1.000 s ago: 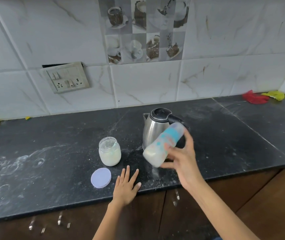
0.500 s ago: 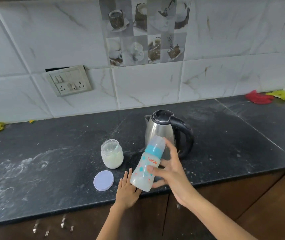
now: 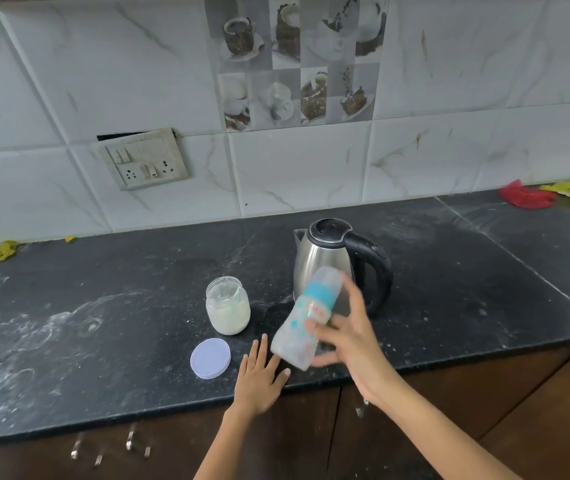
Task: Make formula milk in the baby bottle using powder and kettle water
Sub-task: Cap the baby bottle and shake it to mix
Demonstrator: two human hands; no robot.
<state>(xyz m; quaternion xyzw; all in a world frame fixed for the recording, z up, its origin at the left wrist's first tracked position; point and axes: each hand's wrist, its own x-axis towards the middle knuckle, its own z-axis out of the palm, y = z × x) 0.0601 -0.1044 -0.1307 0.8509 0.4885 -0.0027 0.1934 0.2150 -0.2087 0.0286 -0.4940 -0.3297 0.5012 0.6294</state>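
Right hand (image 3: 349,344) grips the bottle (image 3: 306,318), fingers and thumb curled round its lower body. Bottle tilted, cap end up and toward the kettle (image 3: 328,261), base down and left, held above the front edge of the desk (image 3: 103,306). Bottle and hand motion-blurred. Teal collar under a clear cap; body translucent with teal and red spots. Short red print just below the collar, too blurred to read. Whitish content shows in the lower body.

Left hand (image 3: 259,377) lies flat, palm down, on the desk's front edge, fingers straight and slightly spread, holding nothing. The bottle base is just above its fingertips; contact cannot be told.

Kettle: steel body, black lid and handle, upright behind the bottle, handle to the right. No brand mark visible.

Jar (image 3: 228,306): clear glass, open, about half full of pale powder, no label seen. It stands left of the kettle, apart from it. Its lid (image 3: 210,358), pale lilac, lies flat just in front and left of the jar, near the left hand, not touching.

Desk: black stone, white powder smears at left.

Wall: socket plate (image 3: 145,162) hanging askew; picture tiles (image 3: 297,60) of cups and desserts. Red cloth (image 3: 525,197) and yellow cloth (image 3: 569,190) at far right corner; yellow scrap (image 3: 1,251) at far left.
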